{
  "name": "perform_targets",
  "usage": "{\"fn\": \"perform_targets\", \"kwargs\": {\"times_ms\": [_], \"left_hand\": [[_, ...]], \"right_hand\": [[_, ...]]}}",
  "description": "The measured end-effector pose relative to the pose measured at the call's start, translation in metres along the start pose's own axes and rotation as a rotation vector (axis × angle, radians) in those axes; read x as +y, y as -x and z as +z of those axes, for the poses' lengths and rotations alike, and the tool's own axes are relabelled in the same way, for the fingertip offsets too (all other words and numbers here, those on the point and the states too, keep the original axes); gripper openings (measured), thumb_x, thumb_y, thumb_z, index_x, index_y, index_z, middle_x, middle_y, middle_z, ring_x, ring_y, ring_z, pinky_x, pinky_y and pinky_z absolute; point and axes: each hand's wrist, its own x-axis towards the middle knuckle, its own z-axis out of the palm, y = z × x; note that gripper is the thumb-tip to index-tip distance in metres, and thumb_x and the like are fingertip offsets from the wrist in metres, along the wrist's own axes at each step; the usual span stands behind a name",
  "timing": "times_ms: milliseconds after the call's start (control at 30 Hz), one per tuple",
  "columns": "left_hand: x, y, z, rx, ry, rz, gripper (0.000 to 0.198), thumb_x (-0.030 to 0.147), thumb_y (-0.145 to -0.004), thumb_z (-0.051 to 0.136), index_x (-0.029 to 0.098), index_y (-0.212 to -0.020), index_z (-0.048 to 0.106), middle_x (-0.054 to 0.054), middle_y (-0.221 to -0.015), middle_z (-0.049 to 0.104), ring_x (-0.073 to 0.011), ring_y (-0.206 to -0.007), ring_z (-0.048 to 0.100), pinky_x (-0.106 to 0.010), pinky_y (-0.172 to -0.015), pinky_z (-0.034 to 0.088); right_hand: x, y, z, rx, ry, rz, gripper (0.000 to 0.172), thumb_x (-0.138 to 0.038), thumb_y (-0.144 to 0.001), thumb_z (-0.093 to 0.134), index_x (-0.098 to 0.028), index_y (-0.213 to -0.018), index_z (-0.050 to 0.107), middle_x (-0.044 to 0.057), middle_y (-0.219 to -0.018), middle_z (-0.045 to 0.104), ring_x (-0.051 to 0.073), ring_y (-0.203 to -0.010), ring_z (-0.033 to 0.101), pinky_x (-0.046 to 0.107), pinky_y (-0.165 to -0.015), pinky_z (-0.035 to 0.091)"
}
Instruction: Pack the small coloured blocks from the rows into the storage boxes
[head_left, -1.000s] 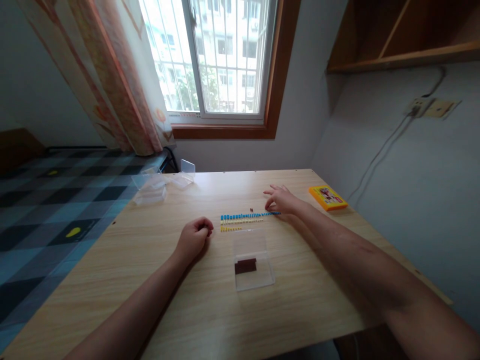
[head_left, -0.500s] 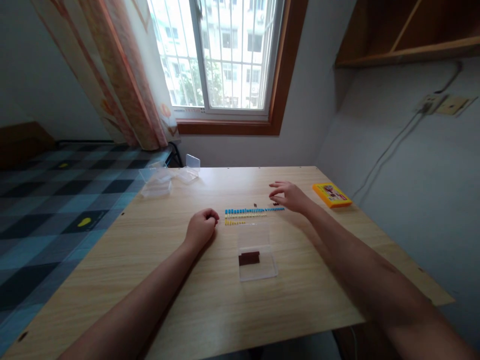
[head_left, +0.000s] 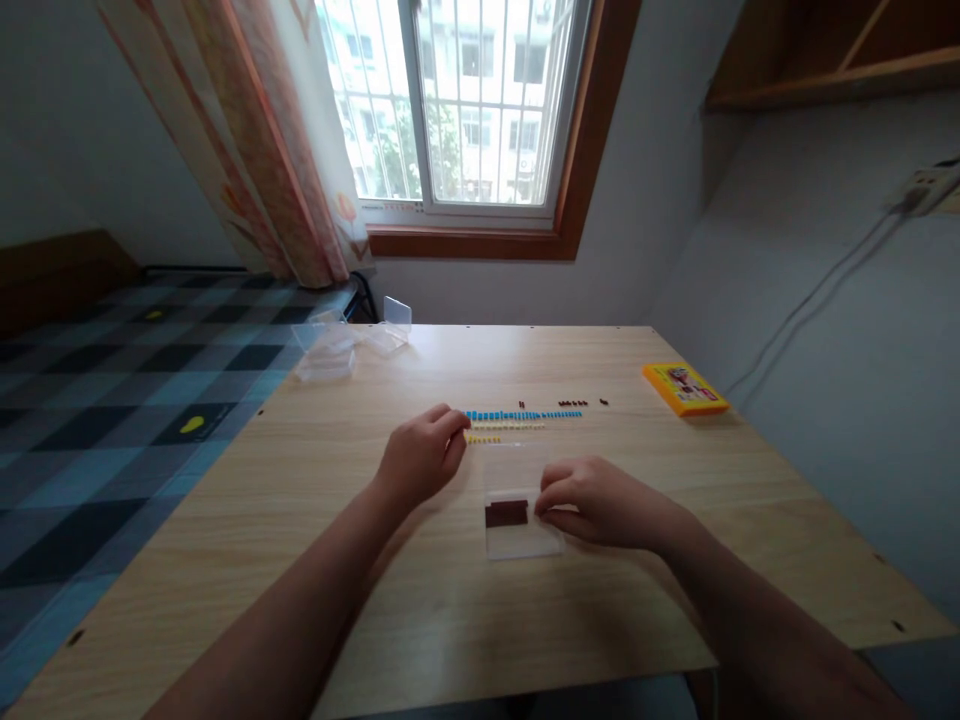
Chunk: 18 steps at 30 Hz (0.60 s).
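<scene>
My right hand (head_left: 600,500) rests over the right side of a small clear plastic box (head_left: 517,540), its fingers curled and pinched beside a dark brown block of small pieces (head_left: 506,514) inside. My left hand (head_left: 421,458) lies loosely curled on the wooden table (head_left: 420,600), its fingertips touching the left end of a row of tiny blue pieces (head_left: 523,414). Below that row run a pale yellow row (head_left: 507,426) and a short yellow row (head_left: 484,439). A few dark brown pieces (head_left: 573,403) lie beyond the blue row.
A yellow box (head_left: 685,388) lies at the table's far right. Empty clear plastic boxes (head_left: 350,343) sit at the far left corner. A bed with a blue checked cover (head_left: 112,400) is on the left. A window and a curtain stand behind the table.
My right hand has pulled back from the far end of the blue row to the clear box. My left hand has moved right to the rows. Brown pieces now lie where the right hand was.
</scene>
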Motion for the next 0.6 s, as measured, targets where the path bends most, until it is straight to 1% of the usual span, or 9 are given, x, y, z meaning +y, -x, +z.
{"fn": "perform_targets", "kwargs": {"times_ms": [33,100,133,200,300,433,500,600], "left_hand": [[0.004,0.002,-0.004,-0.028,-0.019,0.065,0.020,0.026,-0.090,0.052,0.022,-0.091,0.072,-0.006,-0.091,0.071,-0.0200,-0.075,0.062,-0.031,-0.071,0.043],[0.012,0.007,-0.010,-0.106,-0.101,0.260,0.023,0.028,-0.096,0.049,0.021,-0.091,0.070,-0.005,-0.084,0.070,-0.0192,-0.072,0.062,-0.030,-0.066,0.041],[0.015,0.009,-0.012,-0.142,-0.128,0.331,0.024,0.029,-0.098,0.048,0.021,-0.091,0.069,-0.004,-0.081,0.069,-0.0188,-0.070,0.061,-0.030,-0.064,0.040],[0.021,0.013,-0.016,-0.222,-0.160,0.411,0.024,0.033,-0.100,0.049,0.021,-0.090,0.068,-0.004,-0.080,0.070,-0.0185,-0.069,0.063,-0.029,-0.062,0.039],[0.031,0.017,-0.019,-0.365,-0.178,0.429,0.022,0.041,-0.098,0.058,0.021,-0.093,0.068,-0.004,-0.084,0.073,-0.0208,-0.072,0.067,-0.029,-0.062,0.041],[0.042,0.020,-0.020,-0.549,-0.178,0.390,0.022,0.044,-0.092,0.067,0.023,-0.097,0.068,-0.004,-0.089,0.074,-0.0242,-0.079,0.070,-0.030,-0.066,0.046],[0.045,0.020,-0.019,-0.604,-0.155,0.368,0.028,0.048,-0.090,0.069,0.024,-0.105,0.068,-0.005,-0.092,0.075,-0.0253,-0.083,0.071,-0.031,-0.070,0.048],[0.045,0.021,-0.018,-0.654,-0.137,0.331,0.041,0.051,-0.088,0.071,0.025,-0.119,0.066,-0.006,-0.099,0.076,-0.0278,-0.090,0.072,-0.034,-0.077,0.051]], "right_hand": [[0.000,-0.001,0.002,-0.016,0.025,0.003,0.019,-0.015,-0.093,0.063,-0.023,-0.092,0.080,0.003,-0.086,0.073,0.015,-0.074,0.065,0.026,-0.069,0.046],[0.001,-0.001,0.005,-0.034,0.055,0.008,0.019,-0.014,-0.092,0.062,-0.023,-0.091,0.080,0.002,-0.083,0.071,0.014,-0.072,0.063,0.025,-0.067,0.044],[0.002,-0.001,0.007,-0.043,0.061,0.011,0.019,-0.014,-0.092,0.062,-0.023,-0.091,0.079,0.002,-0.083,0.071,0.014,-0.071,0.063,0.025,-0.067,0.043],[0.003,-0.002,0.011,-0.059,0.060,0.015,0.019,-0.014,-0.090,0.063,-0.022,-0.091,0.079,0.002,-0.084,0.071,0.014,-0.072,0.062,0.024,-0.068,0.043],[0.004,-0.003,0.015,-0.073,0.057,0.015,0.018,-0.014,-0.089,0.063,-0.022,-0.091,0.079,0.002,-0.085,0.072,0.013,-0.073,0.063,0.024,-0.071,0.043],[0.004,-0.005,0.017,-0.069,0.073,0.011,0.018,-0.015,-0.090,0.061,-0.021,-0.089,0.078,0.001,-0.084,0.072,0.013,-0.071,0.061,0.024,-0.071,0.042],[0.003,-0.005,0.016,-0.068,0.089,0.011,0.017,-0.014,-0.088,0.062,-0.022,-0.087,0.077,0.000,-0.082,0.071,0.012,-0.069,0.059,0.024,-0.070,0.040],[0.003,-0.004,0.015,-0.069,0.128,0.020,0.016,-0.014,-0.088,0.062,-0.021,-0.081,0.075,0.000,-0.079,0.070,0.011,-0.067,0.056,0.024,-0.068,0.038]]}}
